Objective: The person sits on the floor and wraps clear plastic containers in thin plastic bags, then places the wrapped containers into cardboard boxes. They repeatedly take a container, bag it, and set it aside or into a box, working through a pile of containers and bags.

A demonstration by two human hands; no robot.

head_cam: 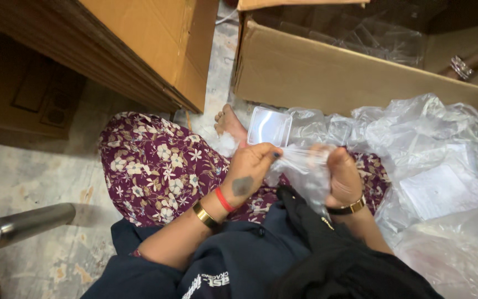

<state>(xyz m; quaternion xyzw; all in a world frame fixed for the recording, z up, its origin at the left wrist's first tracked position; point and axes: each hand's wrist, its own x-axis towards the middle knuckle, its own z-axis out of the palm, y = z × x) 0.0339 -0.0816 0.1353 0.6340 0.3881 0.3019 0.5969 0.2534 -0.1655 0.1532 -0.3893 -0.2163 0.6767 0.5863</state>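
1. The left hand [248, 169] is closed in a pinch on one end of a thin clear plastic bag [304, 169], fingertips pressed together on the film.
2. The right hand [343, 176] is closed on the other end of the same bag, its fingers curled around the plastic, which partly veils them.
3. The bag is stretched between the two hands, so its upper edge and long axis run across from one hand to the other, roughly level; the slack part hangs down below and between them, over the person's lap.
4. Just beyond the left hand's fingertips, away from the body, lies a small clear square plastic box [270, 126], flat, close to the hand but apart from it; a bare foot [229, 123] is next to it.
5. To the outer side of the right hand lies a heap of crumpled clear plastic bags [432, 144] spread on the floor.
6. Further out past both hands stands an open cardboard carton [327, 77] with more clear plastic inside; its long side runs parallel to the stretched bag.
7. Beyond the left hand is a second cardboard box [161, 39], and a metal tube [23, 224] lies well to that hand's outer side.
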